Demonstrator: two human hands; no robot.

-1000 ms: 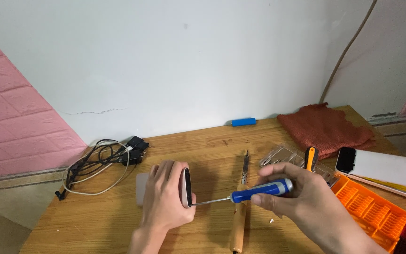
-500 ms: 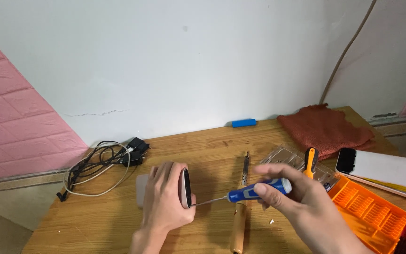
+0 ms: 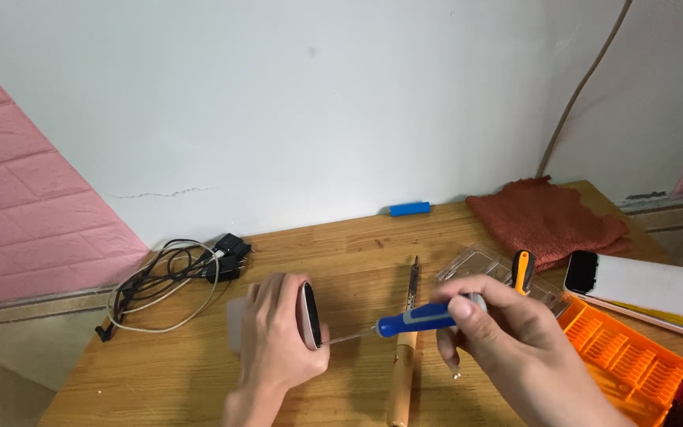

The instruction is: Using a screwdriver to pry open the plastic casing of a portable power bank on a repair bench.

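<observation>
Right hand [image 3: 515,340] grips screwdriver [image 3: 424,318] (shaft horizontal), tip pointing left into device [image 3: 310,315] clasped edge-up by left hand [image 3: 278,344].

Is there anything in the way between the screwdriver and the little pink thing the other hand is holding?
Nothing visible is. The blue screwdriver in the right hand reaches straight to the pink device held by the left hand; its thin shaft meets the device's edge.

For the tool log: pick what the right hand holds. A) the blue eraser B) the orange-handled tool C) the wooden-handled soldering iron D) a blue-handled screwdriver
D: the right hand grips the blue-handled screwdriver, its tip against the small device held by the left hand.
</observation>
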